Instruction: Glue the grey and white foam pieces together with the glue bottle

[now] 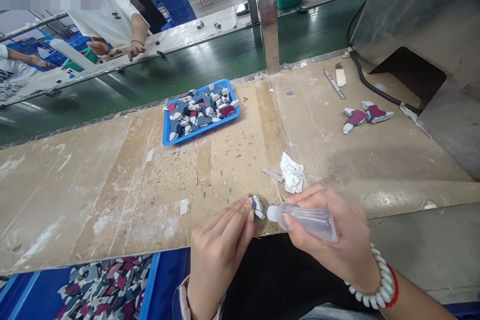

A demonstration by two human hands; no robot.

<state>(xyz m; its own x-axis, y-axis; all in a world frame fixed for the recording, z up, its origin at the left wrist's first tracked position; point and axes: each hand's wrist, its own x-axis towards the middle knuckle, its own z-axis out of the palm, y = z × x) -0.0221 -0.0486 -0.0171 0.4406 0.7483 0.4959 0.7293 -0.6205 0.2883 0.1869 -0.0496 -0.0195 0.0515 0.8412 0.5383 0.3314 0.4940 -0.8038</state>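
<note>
Near the front edge of the cardboard-covered bench, my left hand (225, 235) pinches a small grey and white molded piece (258, 207) between thumb and fingers. My right hand (333, 230) is wrapped round a translucent squeeze bottle (309, 220), tilted to the left. Its white cap end (273, 213) points at the piece, very close to it; whether they touch I cannot tell. Just beyond the bottle lie a crumpled white tissue (292, 173) and a thin grey strip (272, 175). My fingers hide part of the piece.
A blue tray (202, 136) of similar pieces sits on the bench (232, 160). Two maroon-grey pieces (367, 116) and a knife-like tool (334, 84) lie right, near a metal housing (412, 25). A blue bin (155, 280) stands below left. Across the green conveyor (210, 65), people work.
</note>
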